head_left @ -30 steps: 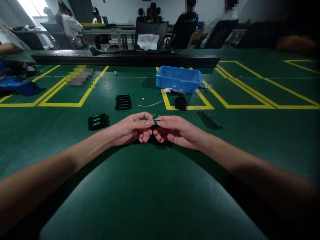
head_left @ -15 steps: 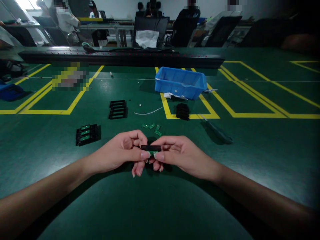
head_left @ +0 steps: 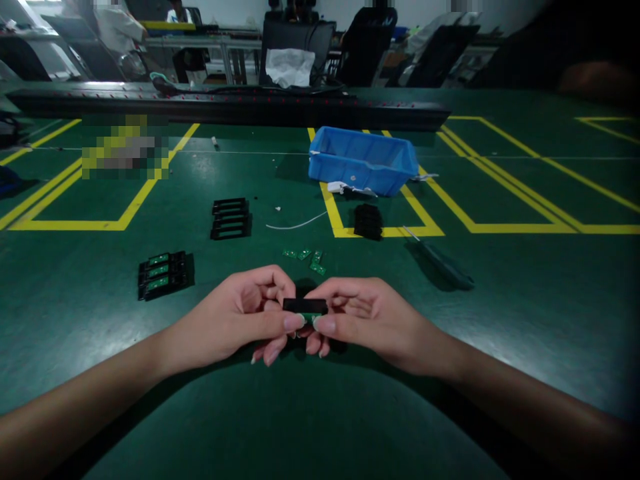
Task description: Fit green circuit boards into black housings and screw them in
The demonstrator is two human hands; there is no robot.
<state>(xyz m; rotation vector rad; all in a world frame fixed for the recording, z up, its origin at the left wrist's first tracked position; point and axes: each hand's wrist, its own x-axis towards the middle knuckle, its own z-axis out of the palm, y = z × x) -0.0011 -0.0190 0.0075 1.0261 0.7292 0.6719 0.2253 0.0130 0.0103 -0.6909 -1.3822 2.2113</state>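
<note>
Between my two hands is a small black plastic frame (head_left: 305, 305), with a green circuit board (head_left: 311, 318) along its near side. My left hand (head_left: 257, 320) grips its left end, the thumb pressed on the board. On the right end my right hand (head_left: 363, 323) pinches it the same way. Fingers hide part of both pieces. Just beyond lie several loose green circuit boards (head_left: 304, 255). Black frames fitted with green boards (head_left: 163, 275) sit to the left. Farther back stands a row of bare black frames (head_left: 230, 219).
A blue plastic bin (head_left: 363, 163) stands at the back, with a stack of black parts (head_left: 368, 221) before it. To the right lies a screwdriver (head_left: 443, 263). A thin white strand (head_left: 297, 225) rests mid-table. A long black bar (head_left: 230, 110) crosses the far side; people sit beyond.
The view has shifted slightly. Both hands still hold the black frame and board, which now appear a little lower and tilted to show more of the frame's black face.
</note>
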